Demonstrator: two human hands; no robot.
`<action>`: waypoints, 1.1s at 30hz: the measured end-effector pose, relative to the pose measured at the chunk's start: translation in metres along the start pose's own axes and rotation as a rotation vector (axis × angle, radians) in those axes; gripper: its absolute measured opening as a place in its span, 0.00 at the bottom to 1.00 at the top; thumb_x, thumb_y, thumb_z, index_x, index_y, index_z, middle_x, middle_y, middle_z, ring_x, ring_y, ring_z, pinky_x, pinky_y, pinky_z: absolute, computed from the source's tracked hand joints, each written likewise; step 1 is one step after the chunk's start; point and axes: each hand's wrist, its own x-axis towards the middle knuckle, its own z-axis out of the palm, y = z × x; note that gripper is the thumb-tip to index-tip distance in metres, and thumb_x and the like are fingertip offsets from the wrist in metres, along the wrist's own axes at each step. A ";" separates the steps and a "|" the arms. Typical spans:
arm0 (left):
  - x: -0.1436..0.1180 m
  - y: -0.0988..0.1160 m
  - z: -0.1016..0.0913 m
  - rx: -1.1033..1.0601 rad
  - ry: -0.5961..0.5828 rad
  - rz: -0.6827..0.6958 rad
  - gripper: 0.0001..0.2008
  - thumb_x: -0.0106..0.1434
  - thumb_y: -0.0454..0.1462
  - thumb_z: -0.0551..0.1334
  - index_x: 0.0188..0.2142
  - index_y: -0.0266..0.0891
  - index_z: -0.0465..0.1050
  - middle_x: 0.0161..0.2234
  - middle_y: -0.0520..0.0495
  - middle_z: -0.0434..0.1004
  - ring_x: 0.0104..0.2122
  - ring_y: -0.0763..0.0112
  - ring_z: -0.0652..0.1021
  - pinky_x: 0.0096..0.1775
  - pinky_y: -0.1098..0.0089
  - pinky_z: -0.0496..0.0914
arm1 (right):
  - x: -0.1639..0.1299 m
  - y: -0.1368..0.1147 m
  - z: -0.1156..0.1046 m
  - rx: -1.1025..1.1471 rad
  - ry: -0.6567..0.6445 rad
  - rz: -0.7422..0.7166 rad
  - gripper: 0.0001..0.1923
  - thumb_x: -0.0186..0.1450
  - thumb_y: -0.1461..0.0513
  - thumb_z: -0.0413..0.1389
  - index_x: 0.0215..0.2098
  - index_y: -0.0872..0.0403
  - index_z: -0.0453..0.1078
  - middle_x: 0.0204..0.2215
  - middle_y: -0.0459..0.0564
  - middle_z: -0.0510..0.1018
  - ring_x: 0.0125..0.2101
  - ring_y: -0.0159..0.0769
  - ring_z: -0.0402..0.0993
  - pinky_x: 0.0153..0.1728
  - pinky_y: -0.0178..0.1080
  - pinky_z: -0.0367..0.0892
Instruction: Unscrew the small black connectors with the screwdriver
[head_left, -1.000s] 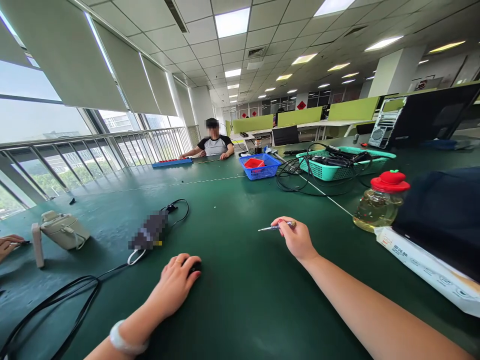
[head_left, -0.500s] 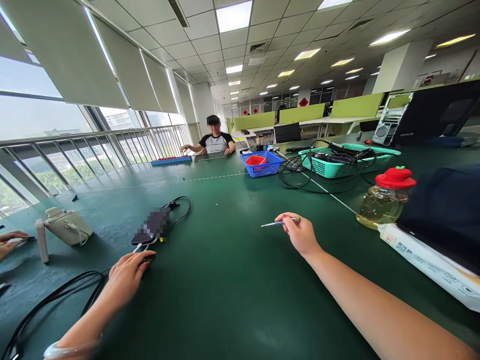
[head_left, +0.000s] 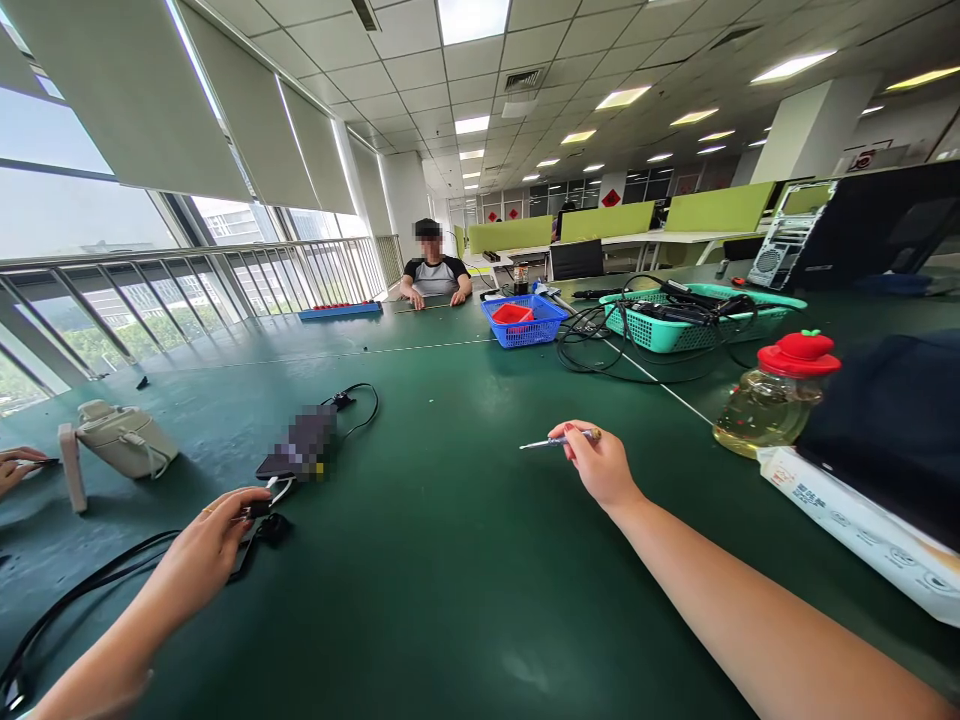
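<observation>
My right hand (head_left: 602,465) is closed around a slim screwdriver (head_left: 555,441), its thin shaft pointing left above the green table. My left hand (head_left: 214,540) pinches a small black plug-like piece (head_left: 259,508) between thumb and fingers. Just beside those fingers, another black plug-like piece (head_left: 275,528) is on the table. Black cables (head_left: 90,580) run from the left edge towards my left hand. Beyond it lies a dark phone-like device (head_left: 300,440), partly blurred out, with a white lead at its near end and a black cable (head_left: 375,400) past its far end.
A cream bottle (head_left: 127,437) lies at left near another person's hand (head_left: 16,465). A blue basket (head_left: 525,333), a green basket (head_left: 652,335) of cables, a red-lidded jar (head_left: 772,410) and a white packet (head_left: 862,535) stand right. Someone (head_left: 433,275) sits across the table.
My left hand has drawn back to the left, and the two black pieces now show separately. My right hand keeps holding the screwdriver in place. The person opposite has brought their hands closer together.
</observation>
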 end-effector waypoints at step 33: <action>0.013 -0.039 0.005 0.140 -0.344 0.157 0.29 0.61 0.30 0.45 0.58 0.41 0.70 0.61 0.45 0.69 0.58 0.61 0.73 0.60 0.58 0.64 | 0.001 0.004 0.001 0.025 -0.011 0.014 0.23 0.63 0.45 0.52 0.29 0.56 0.76 0.18 0.45 0.65 0.19 0.31 0.59 0.20 0.35 0.54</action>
